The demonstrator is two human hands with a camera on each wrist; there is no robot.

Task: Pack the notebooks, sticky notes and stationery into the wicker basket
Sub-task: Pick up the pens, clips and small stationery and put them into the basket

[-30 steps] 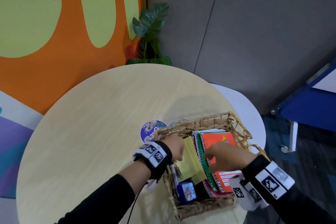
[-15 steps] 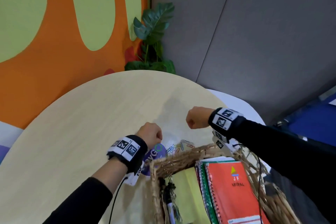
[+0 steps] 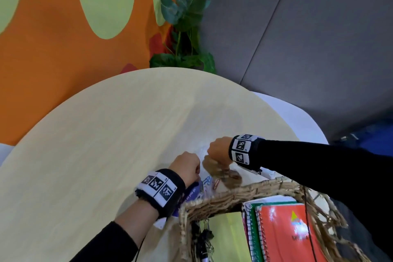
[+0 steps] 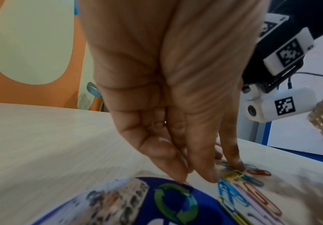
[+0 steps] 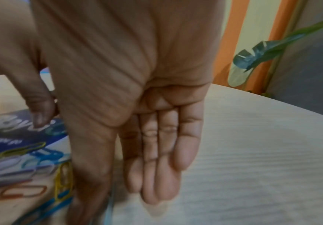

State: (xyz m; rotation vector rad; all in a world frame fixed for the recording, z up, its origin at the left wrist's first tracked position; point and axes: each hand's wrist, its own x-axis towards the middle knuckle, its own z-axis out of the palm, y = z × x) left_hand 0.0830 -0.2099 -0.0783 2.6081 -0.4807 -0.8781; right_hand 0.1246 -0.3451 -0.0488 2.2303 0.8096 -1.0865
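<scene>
Loose coloured paper clips (image 4: pixel 253 191) lie on the table just beyond the wicker basket (image 3: pixel 234 195), partly on a round blue printed disc (image 4: pixel 176 202). My left hand (image 4: pixel 195 179) points down, thumb and forefinger tips at the disc's edge, the other fingers curled in, nothing seen in its grip. My right hand (image 5: pixel 116 204) reaches down beside the clips (image 5: pixel 22 166) with straight fingers together; one finger touches the pile. In the basket stand an orange notebook (image 3: pixel 293 232), a green one, yellow sticky notes (image 3: pixel 229 234) and black binder clips (image 3: pixel 204 236).
The round pale wooden table (image 3: pixel 106 144) spreads out to the left and back. A potted plant (image 3: pixel 187 17) stands behind it against the orange wall. A white surface (image 3: pixel 297 117) adjoins the table at the right.
Both hands left the inside of the basket and moved past its far rim. They have since drawn closer together and come down onto the paper clips.
</scene>
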